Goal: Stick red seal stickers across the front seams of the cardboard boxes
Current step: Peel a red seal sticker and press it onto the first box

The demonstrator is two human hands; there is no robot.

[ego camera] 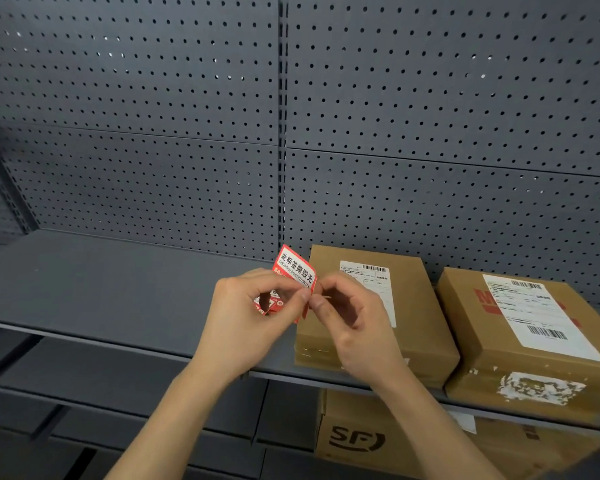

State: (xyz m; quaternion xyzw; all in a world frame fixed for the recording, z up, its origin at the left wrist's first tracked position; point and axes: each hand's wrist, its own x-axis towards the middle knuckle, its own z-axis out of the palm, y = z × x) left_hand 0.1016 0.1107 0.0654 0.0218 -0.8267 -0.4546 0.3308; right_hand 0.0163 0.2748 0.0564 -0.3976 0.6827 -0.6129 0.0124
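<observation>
Both hands meet above the shelf front, just left of a cardboard box [416, 306] with a white shipping label. My left hand [253, 313] grips a folded strip of red seal stickers [294, 270]; its upper end with black characters stands up above my fingers. My right hand [350, 313] pinches the strip's right edge between thumb and forefinger. A second cardboard box [520, 348] with a larger label lies to the right; a torn white patch marks its front face.
The grey metal shelf [118, 292] stretches left of the boxes, backed by a grey pegboard wall [153, 133]. On the shelf below stands a cardboard box [361, 441] with a black logo, and another box behind it at the right.
</observation>
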